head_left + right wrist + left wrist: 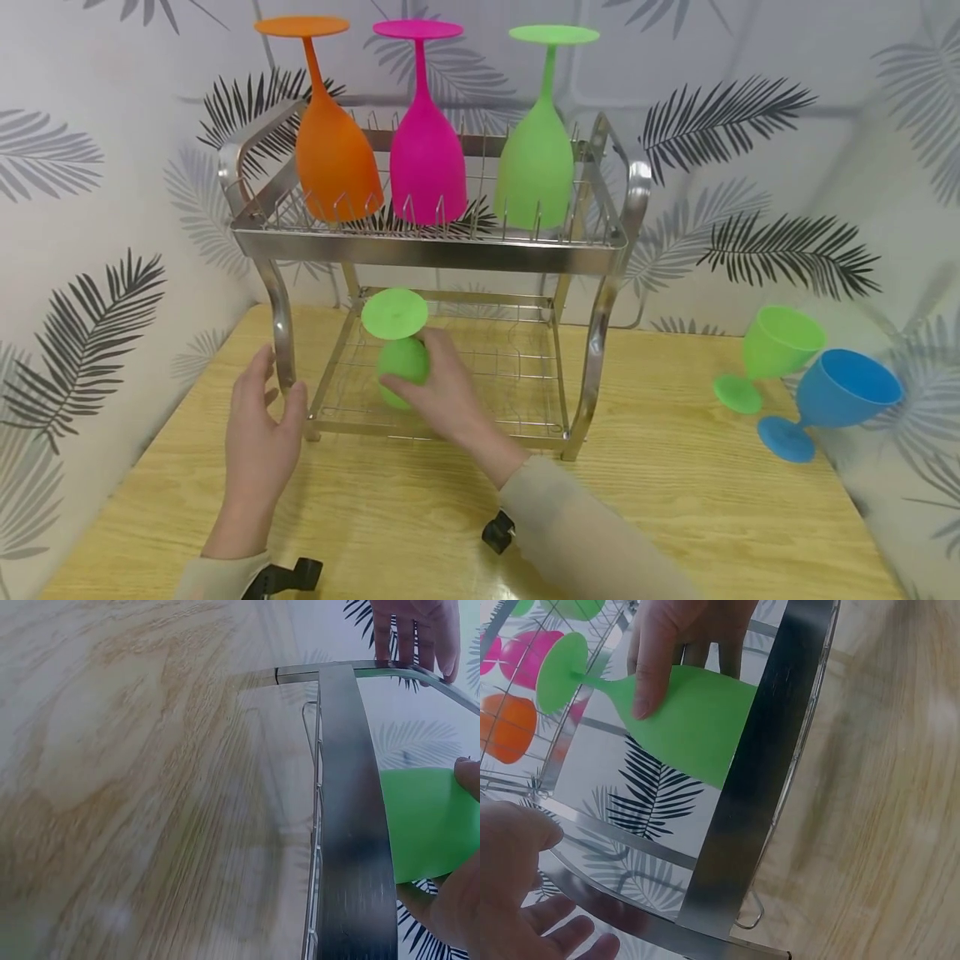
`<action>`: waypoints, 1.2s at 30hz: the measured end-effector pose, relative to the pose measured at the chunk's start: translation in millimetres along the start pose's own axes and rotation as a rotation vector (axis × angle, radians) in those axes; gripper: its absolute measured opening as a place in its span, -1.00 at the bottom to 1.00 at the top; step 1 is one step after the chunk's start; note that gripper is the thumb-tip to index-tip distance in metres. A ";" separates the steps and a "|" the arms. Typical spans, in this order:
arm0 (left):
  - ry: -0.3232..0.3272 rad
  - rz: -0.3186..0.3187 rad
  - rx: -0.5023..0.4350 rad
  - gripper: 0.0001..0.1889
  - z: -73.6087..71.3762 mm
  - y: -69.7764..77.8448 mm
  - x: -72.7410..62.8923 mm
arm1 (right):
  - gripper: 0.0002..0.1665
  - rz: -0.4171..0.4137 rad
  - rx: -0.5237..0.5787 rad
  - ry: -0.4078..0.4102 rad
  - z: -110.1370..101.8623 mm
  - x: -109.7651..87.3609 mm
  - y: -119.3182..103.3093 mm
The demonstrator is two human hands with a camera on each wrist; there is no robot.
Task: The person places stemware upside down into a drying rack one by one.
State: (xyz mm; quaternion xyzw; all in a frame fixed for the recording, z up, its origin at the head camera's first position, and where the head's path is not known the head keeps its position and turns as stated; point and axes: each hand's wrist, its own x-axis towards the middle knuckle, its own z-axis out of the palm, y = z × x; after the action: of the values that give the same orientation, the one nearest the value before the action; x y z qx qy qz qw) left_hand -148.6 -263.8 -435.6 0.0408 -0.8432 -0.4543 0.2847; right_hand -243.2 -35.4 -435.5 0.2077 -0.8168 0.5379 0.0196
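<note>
My right hand (442,387) grips a green goblet (405,367) round its bowl, the goblet upside down with its foot up. It is over the lower tier of the metal dish rack (427,252); in the left wrist view the bowl's rim meets the rack's front bar (761,772). My left hand (262,433) is beside the rack's left front leg, fingers relaxed, holding nothing. On the upper tier an orange goblet (337,158), a pink goblet (427,158) and another green goblet (536,167) stand upside down in a row.
To the right on the wooden table (675,500), a light green goblet (780,346) and a blue goblet (843,392) stand upright close together. A wall with leaf-patterned covering (750,167) rises behind the rack and on both sides.
</note>
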 end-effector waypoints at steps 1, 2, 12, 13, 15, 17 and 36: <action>-0.004 -0.006 -0.002 -0.31 0.4 -0.8 0.3 | -0.11 0.000 0.002 -0.003 1.9 0.8 0.2; -0.006 -0.010 0.002 -0.31 0.9 -1.8 0.6 | -0.11 -0.002 0.000 -0.005 3.7 1.7 0.2; -0.037 -0.037 0.002 -0.34 3.4 -6.1 4.2 | -0.11 0.007 -0.034 -0.030 22.5 14.9 -0.9; -0.037 -0.039 0.003 -0.34 3.5 -6.0 4.2 | -0.11 0.006 -0.037 -0.033 24.3 16.3 -1.1; -0.036 -0.041 0.002 -0.35 3.5 -5.1 5.0 | -0.12 0.003 -0.045 -0.032 27.5 19.1 -2.1; -0.033 -0.034 0.000 -0.35 3.5 -4.7 5.8 | -0.13 -0.002 -0.046 -0.030 30.0 21.3 -3.3; -0.047 -0.024 -0.020 -0.32 2.5 -5.1 4.5 | -0.16 -0.035 -0.081 -0.053 45.3 31.4 0.2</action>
State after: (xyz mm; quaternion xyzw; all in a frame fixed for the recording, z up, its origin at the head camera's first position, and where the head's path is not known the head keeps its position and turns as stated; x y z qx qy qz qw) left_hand -154.6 -266.3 -438.7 0.0373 -0.8445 -0.4669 0.2597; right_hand -263.3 -85.5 -446.7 0.2352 -0.8343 0.4984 0.0155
